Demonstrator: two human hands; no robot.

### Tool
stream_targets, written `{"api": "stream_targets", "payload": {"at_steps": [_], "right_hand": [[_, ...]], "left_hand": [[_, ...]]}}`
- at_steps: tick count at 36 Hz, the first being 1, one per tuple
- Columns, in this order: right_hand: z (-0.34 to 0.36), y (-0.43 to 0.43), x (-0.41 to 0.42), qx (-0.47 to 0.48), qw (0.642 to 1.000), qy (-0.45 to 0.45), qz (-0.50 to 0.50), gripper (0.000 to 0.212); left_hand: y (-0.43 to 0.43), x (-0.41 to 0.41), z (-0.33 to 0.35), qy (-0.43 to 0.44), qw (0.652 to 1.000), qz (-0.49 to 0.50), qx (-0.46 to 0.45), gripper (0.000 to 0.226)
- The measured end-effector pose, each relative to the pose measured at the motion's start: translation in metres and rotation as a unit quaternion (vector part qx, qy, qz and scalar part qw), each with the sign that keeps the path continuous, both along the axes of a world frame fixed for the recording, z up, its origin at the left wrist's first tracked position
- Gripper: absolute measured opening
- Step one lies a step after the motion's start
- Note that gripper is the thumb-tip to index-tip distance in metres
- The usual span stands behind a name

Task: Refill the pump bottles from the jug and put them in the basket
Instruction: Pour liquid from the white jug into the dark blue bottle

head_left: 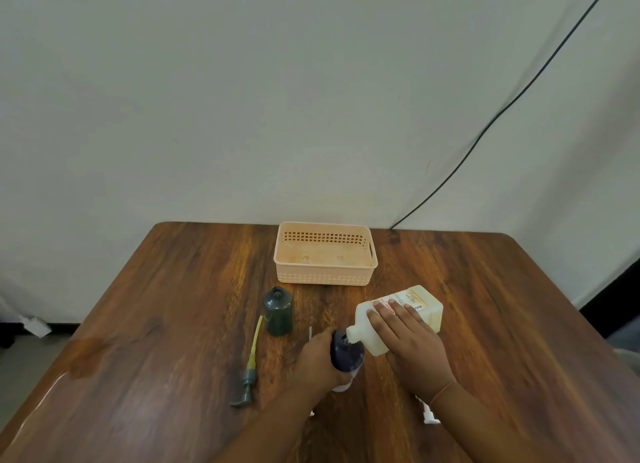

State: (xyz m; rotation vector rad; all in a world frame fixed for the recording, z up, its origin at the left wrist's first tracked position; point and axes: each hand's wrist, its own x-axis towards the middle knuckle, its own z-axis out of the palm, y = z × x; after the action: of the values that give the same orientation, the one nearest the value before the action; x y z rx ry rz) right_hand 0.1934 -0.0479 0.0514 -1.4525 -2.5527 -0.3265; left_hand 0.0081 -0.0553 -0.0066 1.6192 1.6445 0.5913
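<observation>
step: pouring into first bottle, second unfilled | green bottle (278,311) open, upright, left of hands; its pump (250,365) lies beside | left hand (317,362) wraps dark bottle (346,353) | right hand (405,341) palm-down, tilts jug (401,319), spout at bottle mouth | basket (325,253) beyond hands, empty | next: level jug, refit pump

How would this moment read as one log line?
step: pouring | right hand: tilted cream plastic jug | left hand: dark blue bottle | peach basket: empty
</observation>
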Motion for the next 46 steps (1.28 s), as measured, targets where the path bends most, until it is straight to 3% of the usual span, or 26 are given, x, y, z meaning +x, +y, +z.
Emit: {"api": "stream_targets", "payload": {"at_steps": [37,42,46], "right_hand": [[-0.011,0.0,0.006,0.063,0.998,0.019,0.019,0.075],[-0.013,-0.003,-0.001,0.021,0.996,0.081,-0.024,0.079],[-0.017,-0.003,-0.004,-0.044,0.973,0.206,-0.092,0.076]], "left_hand": [[0.0,0.0,0.004,0.003,1.0,-0.002,-0.003,0.076],[0.0,0.001,0.003,0.002,1.0,-0.001,-0.011,0.075],[0.0,0.001,0.002,0.005,1.0,0.004,-0.02,0.076]]}}
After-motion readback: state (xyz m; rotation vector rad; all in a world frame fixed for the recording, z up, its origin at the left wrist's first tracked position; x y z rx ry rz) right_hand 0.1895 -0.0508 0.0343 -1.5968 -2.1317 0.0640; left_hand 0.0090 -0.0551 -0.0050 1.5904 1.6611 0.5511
